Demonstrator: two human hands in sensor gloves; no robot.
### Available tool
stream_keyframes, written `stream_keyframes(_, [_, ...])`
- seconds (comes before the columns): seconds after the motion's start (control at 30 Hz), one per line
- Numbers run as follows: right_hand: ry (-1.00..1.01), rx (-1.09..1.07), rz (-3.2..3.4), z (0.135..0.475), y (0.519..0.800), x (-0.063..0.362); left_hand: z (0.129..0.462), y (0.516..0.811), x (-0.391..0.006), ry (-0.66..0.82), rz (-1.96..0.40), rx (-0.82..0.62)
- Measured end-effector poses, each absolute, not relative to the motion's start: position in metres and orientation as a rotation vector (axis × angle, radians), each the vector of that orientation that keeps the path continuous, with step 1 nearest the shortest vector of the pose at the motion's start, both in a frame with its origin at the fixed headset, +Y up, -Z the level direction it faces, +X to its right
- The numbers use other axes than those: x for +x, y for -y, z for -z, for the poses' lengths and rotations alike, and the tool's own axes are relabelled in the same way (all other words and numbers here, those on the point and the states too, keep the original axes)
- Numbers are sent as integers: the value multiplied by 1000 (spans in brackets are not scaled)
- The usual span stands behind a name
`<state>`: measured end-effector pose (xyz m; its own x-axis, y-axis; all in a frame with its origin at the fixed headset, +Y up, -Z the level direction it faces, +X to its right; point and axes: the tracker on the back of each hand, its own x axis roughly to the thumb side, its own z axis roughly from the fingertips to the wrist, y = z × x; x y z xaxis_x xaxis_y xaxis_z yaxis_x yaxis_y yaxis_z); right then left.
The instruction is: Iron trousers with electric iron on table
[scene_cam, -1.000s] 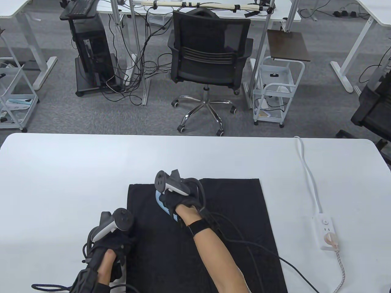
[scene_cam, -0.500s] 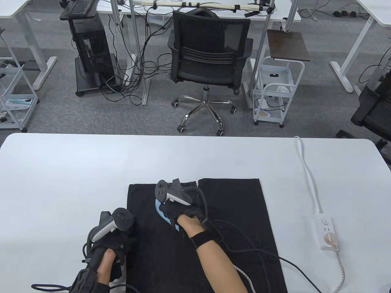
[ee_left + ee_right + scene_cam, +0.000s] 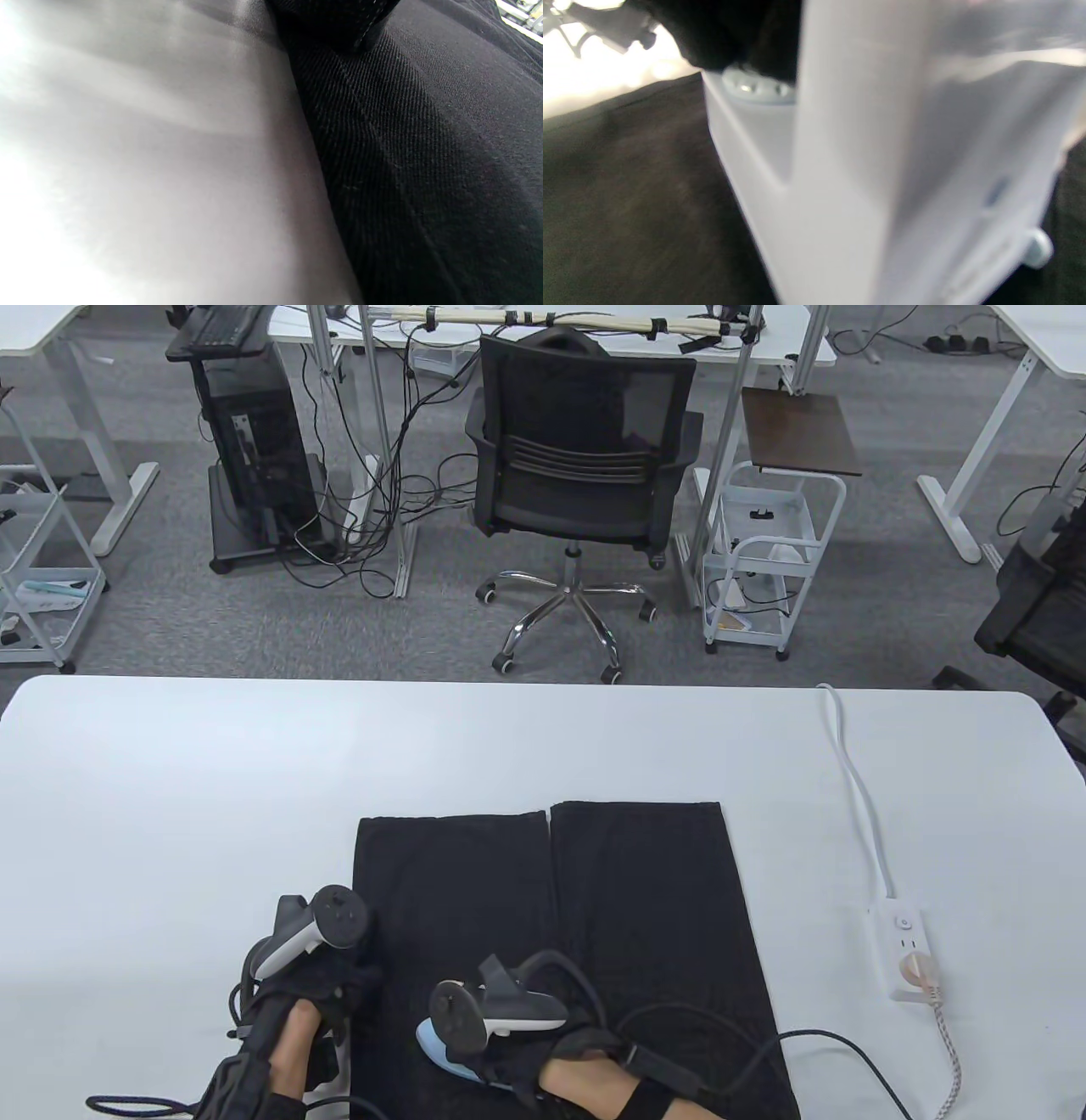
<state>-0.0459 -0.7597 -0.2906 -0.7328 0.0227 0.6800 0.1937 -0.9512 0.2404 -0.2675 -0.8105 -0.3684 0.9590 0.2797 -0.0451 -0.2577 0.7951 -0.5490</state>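
1. Black trousers (image 3: 560,933) lie flat on the white table (image 3: 170,780), lower centre of the table view, both legs side by side w/ hems toward the top of the frame.
2. Iron (image 3: 445,1052), pale blue/white, sits on the left trouser leg near the bottom edge of the table view; only its front tip shows past the glove.
3. R hand (image 3: 543,1056) is wrapped round the iron's handle, tracker on its back; in the R wrist view the white iron body (image 3: 882,178) fills centre-right, blurred, w/ dark fabric (image 3: 628,190) under it at left.
4. L hand (image 3: 305,1001) rests at the left edge of the trousers, bottom left of the table view; whether fingers are flat or curled: can't tell, tracker covers them.
5. L wrist view: a gloved fingertip (image 3: 339,21) at top centre presses on the cloth right at its edge; table surface (image 3: 148,169) on the left half, twill fabric (image 3: 424,169) on the right.
6. White power strip (image 3: 906,950) at lower right of the table view, braided cord plugged in, well apart from the trousers.
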Motion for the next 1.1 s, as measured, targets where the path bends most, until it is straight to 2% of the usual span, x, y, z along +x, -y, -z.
stream_keyframes(0.13, [480, -1099, 2821, 296, 760, -46, 368, 811, -268, 37, -290, -583])
stream_keyframes(0.23, [477, -1042, 2855, 318, 759, -50, 368, 811, -268, 36, -289, -584])
stream_keyframes(0.7, [492, -492, 3064, 479, 756, -65, 368, 811, -267, 34, -286, -584])
stream_keyframes(0.87, [477, -326, 3121, 505, 756, -61, 369, 811, -267, 35, -285, -586])
stream_keyframes(1.1, [458, -277, 3139, 499, 757, -60, 369, 811, -267, 36, -287, -586])
